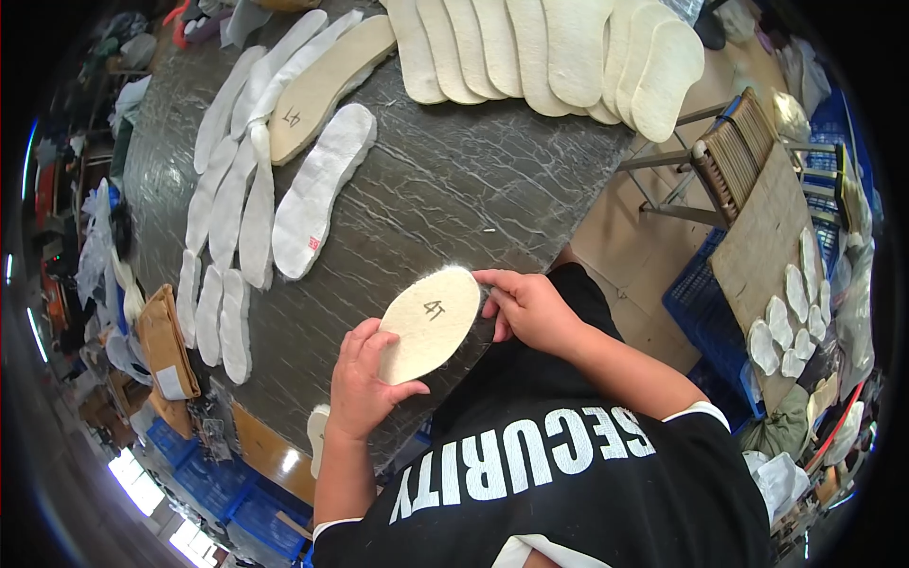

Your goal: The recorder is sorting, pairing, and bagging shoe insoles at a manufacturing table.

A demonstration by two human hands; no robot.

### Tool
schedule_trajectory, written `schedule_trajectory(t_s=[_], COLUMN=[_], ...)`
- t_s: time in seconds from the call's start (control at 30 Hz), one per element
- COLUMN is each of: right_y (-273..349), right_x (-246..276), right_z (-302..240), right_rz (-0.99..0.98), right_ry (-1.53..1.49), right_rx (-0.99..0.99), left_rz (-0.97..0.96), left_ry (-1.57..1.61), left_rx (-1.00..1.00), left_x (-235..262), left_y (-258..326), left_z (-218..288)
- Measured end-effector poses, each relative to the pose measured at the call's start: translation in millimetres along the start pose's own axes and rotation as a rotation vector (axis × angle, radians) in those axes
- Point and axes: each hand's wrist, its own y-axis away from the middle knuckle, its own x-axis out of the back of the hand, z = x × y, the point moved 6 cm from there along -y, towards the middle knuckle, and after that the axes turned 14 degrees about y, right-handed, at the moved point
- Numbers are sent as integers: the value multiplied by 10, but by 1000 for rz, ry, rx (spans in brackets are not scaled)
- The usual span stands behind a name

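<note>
A cream felt insole [433,328] with handwritten marks is held up over the near edge of the dark table, so foreshortened that it looks oval. My left hand [365,372] grips its lower left side, thumb along the bottom edge and fingers at the left. At its upper right edge, my right hand [529,310] has the index finger against the rim, with the thumb and other fingers curled close by. Farther off lies a white fabric-covered insole [324,192]. Beside that one, a larger tan insole [327,87] rests partly over linked white covers [227,203].
Many cream insoles [519,47] overlap in a row along the far table edge. At right stand a slatted folding chair [737,156] and a board [772,275] bearing small white pieces above a blue crate [696,295]. A brown package [169,343] sits off the table's left side.
</note>
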Motion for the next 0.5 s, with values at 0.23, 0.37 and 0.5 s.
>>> schedule_trajectory(t_s=[0.23, 0.37, 0.5], right_y=[-11, -19, -16], right_x=[8, 13, 12], right_z=[-8, -7, -21], right_rz=[20, 13, 5], right_ry=[-6, -2, -9], right_rx=[9, 17, 16], left_rz=[-29, -40, -54], left_ry=[-47, -48, -76], left_rx=[-2, -2, 10], left_x=[-8, -25, -49], left_y=[-37, -60, -73], left_z=[27, 53, 57])
